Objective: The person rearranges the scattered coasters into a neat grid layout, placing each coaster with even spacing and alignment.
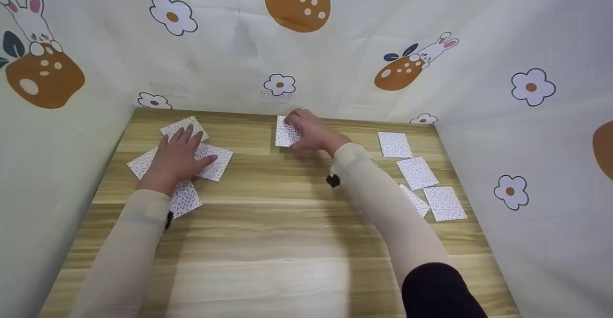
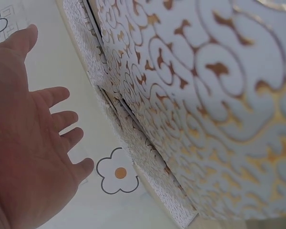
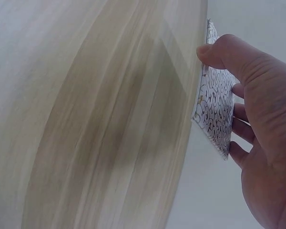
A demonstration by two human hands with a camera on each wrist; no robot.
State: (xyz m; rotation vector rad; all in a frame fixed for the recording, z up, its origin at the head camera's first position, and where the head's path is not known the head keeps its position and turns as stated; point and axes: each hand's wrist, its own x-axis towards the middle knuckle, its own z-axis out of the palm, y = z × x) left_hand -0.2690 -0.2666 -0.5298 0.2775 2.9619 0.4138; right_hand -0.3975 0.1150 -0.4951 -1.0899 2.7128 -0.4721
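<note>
Near the table's back edge, my right hand (image 1: pixel 313 133) holds a white patterned card (image 1: pixel 283 133) by opposite edges. The right wrist view shows the thumb (image 3: pixel 212 55) on one edge of this card (image 3: pixel 213 102) and the fingertips along the other. My left hand (image 1: pixel 177 160) lies with fingers spread over a loose cluster of similar cards at the left. Part of that cluster is a back card (image 1: pixel 198 129), a right card (image 1: pixel 218 162) and a front card (image 1: pixel 184 198). In the left wrist view, a gold-scrolled card (image 2: pixel 181 95) looms close beside the straight fingers.
Several more patterned cards lie at the right, among them a rear card (image 1: pixel 394 144) and a front card (image 1: pixel 445 204); my right forearm partly covers another card (image 1: pixel 415 200). Printed cloth (image 1: pixel 230 59) walls in the wooden table (image 1: pixel 258 241) at the back and both sides.
</note>
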